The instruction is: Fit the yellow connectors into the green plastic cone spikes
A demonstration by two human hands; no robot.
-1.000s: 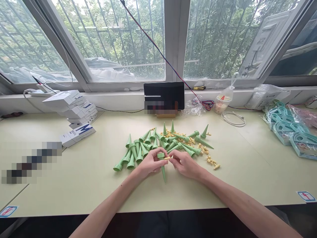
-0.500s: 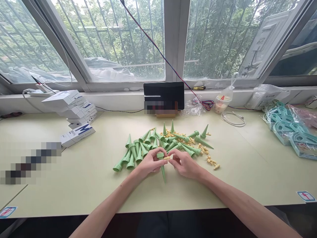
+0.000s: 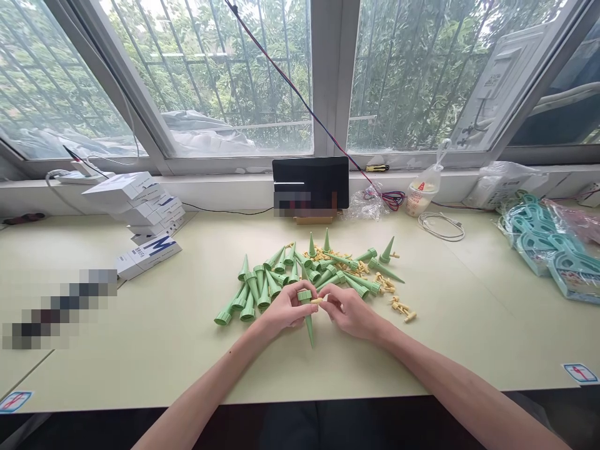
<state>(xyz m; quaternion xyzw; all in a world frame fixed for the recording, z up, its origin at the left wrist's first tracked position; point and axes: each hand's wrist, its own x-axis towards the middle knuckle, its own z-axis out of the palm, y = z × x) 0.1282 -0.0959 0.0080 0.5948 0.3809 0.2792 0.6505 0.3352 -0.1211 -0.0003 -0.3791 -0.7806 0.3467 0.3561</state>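
Observation:
My left hand (image 3: 291, 306) is closed around a green plastic plant watering spike (image 3: 308, 328), its ribbed collar up and its tapered point toward me. Against the side of that spike sits a small yellow valve piece (image 3: 317, 300), pinched by the fingertips of my right hand (image 3: 345, 309). Whether the valve is seated in the spike cannot be made out. Just beyond my hands lies a pile of green spikes (image 3: 253, 284), most on their sides and a few standing point up. Loose yellow valves (image 3: 402, 307) are scattered among them and to the right.
A dark screen (image 3: 311, 178) stands at the back against the sill. White boxes (image 3: 140, 200) are stacked at the back left. On the right are a bagged drink cup (image 3: 420, 192), a coiled white cable (image 3: 441, 226) and teal packaged items (image 3: 539, 234).
Both hands stay in almost the same place with the spike and the valve between them. The whole view has shifted very slightly.

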